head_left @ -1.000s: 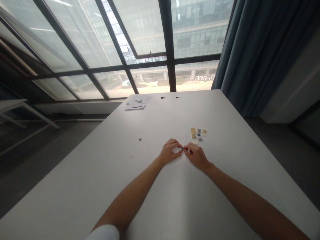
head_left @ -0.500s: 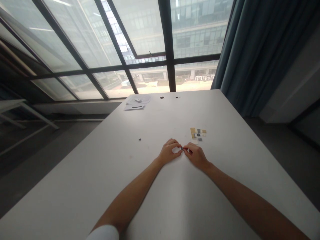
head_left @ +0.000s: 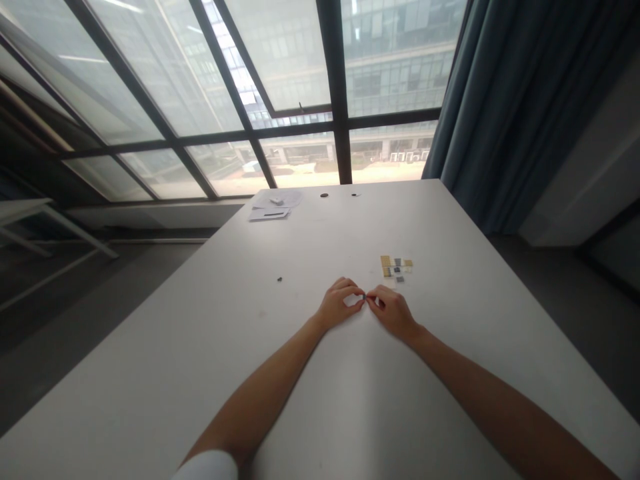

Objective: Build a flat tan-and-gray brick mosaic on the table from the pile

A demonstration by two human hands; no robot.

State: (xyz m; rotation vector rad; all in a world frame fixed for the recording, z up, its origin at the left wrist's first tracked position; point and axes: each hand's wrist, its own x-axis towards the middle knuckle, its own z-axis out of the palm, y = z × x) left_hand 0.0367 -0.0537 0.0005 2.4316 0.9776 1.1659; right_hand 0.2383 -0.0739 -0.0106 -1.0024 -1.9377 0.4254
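Observation:
Low over the white table (head_left: 200, 340), my two hands meet fingertip to fingertip. My left hand (head_left: 340, 303) is closed in a pinch, thumb and forefinger on a tiny dark piece (head_left: 365, 297) too small to name. From the other side my right hand (head_left: 393, 310) pinches at the same piece; its fingers are closed, and whether it grips that piece or another one I cannot tell. Just beyond the right hand lie several small parts (head_left: 385, 261), yellow, dark grey and pale, in a loose cluster.
A small dark bit (head_left: 279, 279) lies left of my hands. Papers (head_left: 270, 213) with a dark strip on them rest at the far left corner. Near the back edge are a dark round spot (head_left: 324, 195) and a small dark-and-white item (head_left: 355, 195). Windows and a blue curtain stand behind.

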